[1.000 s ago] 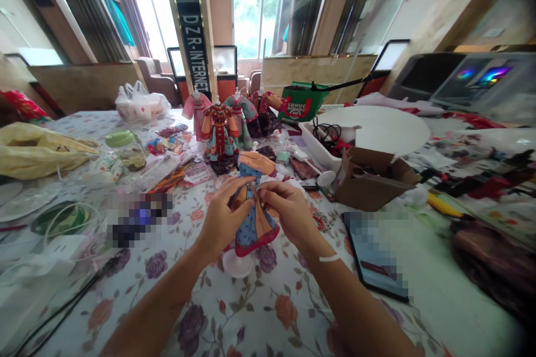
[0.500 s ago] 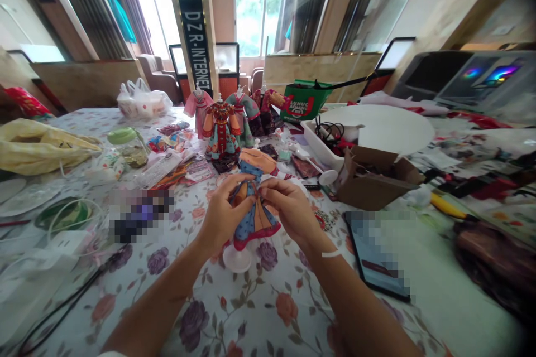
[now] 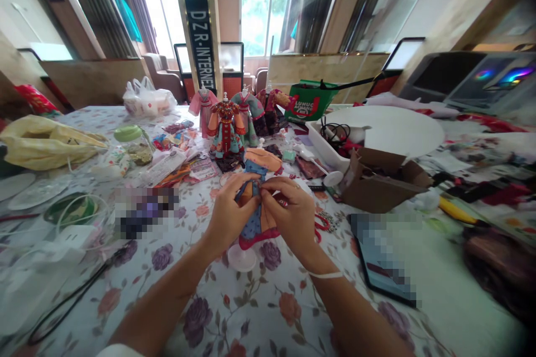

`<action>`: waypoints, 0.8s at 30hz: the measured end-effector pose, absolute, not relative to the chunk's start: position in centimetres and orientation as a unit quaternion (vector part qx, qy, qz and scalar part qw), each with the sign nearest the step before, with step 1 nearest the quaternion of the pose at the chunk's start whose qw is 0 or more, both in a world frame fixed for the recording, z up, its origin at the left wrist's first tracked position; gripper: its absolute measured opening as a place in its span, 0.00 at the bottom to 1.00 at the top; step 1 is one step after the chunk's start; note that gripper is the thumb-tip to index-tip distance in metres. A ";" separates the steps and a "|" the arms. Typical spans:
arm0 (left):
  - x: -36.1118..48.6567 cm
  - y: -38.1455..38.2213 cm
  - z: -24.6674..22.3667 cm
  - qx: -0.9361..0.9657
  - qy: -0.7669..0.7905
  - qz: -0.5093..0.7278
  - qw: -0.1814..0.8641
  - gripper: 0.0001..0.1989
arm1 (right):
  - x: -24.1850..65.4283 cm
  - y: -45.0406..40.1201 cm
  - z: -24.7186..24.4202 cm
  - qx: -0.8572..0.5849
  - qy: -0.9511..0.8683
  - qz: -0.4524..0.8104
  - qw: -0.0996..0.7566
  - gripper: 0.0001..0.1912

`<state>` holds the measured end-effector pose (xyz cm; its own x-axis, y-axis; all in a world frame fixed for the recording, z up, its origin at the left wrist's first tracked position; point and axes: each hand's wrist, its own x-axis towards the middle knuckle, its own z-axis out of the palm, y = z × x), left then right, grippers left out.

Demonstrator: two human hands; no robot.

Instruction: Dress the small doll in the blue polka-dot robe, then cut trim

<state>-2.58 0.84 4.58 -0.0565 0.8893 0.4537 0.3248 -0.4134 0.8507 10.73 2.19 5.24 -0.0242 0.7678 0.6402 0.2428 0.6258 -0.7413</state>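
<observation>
Tall windows (image 3: 266,14) brighten the far side of the room, beside dark curtains (image 3: 320,5) and a pillar banner (image 3: 201,28) lettered "DZR-INTERNET". Below spreads a table under a white tablecloth (image 3: 247,312) printed with purple and orange flowers, cluttered along its far edge and both sides.

Four small costumes (image 3: 226,128) stand in a group near the far edge: one pink, one grey-green, one dark red, and one in teal, red and orange at the front. To their right are one green bag (image 3: 312,101), one white tray (image 3: 330,153) holding black cable, and one cardboard box (image 3: 379,187). One jar (image 3: 132,145) with a green lid sits to the left; one tablet (image 3: 379,254) lies to the right of the hands.

A fifth costume, the blue-and-orange dress (image 3: 251,228), is between the hands, above a round white base (image 3: 242,258). The left hand (image 3: 232,206) grips its left side at the waist, thumb across the front. The right hand (image 3: 291,209) pinches at the front of the waist, its fingertips meeting the left's; exactly which fold or strip they hold is too small to tell.
</observation>
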 end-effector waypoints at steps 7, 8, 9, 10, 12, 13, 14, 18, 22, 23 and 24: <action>-2.5 0.8 4.6 0.654 0.470 0.554 0.208 0.17 | 10.2 1.8 4.8 -0.369 -0.688 0.128 0.612 0.07; -2.4 0.8 4.6 0.655 0.470 0.556 0.204 0.16 | 10.2 1.9 4.6 -0.369 -0.686 0.122 0.615 0.07; -2.4 0.8 4.6 0.656 0.469 0.557 0.202 0.16 | 10.1 1.9 4.5 -0.369 -0.685 0.117 0.618 0.07; -2.4 0.8 4.6 0.656 0.467 0.558 0.201 0.16 | 10.1 1.9 4.3 -0.368 -0.683 0.112 0.621 0.07; -2.4 0.8 4.7 0.657 0.463 0.559 0.204 0.16 | 10.1 2.0 4.1 -0.370 -0.679 0.103 0.626 0.07; -2.4 0.8 4.7 0.658 0.461 0.559 0.206 0.16 | 10.1 2.0 4.0 -0.371 -0.677 0.102 0.627 0.07; -2.4 0.8 4.7 0.658 0.459 0.559 0.208 0.16 | 10.1 2.0 3.9 -0.372 -0.673 0.104 0.630 0.07; -2.3 0.8 4.7 0.659 0.455 0.559 0.215 0.17 | 9.9 1.9 3.9 -0.379 -0.652 0.133 0.643 0.07; -2.4 0.9 4.6 0.658 0.460 0.559 0.210 0.17 | 9.6 1.8 3.9 -0.379 -0.628 0.172 0.657 0.08; -2.5 0.9 4.6 0.657 0.461 0.559 0.210 0.16 | 9.5 1.8 3.9 -0.377 -0.623 0.182 0.660 0.08; -2.5 0.8 4.6 0.656 0.461 0.559 0.211 0.16 | 9.5 1.7 3.9 -0.376 -0.618 0.190 0.664 0.07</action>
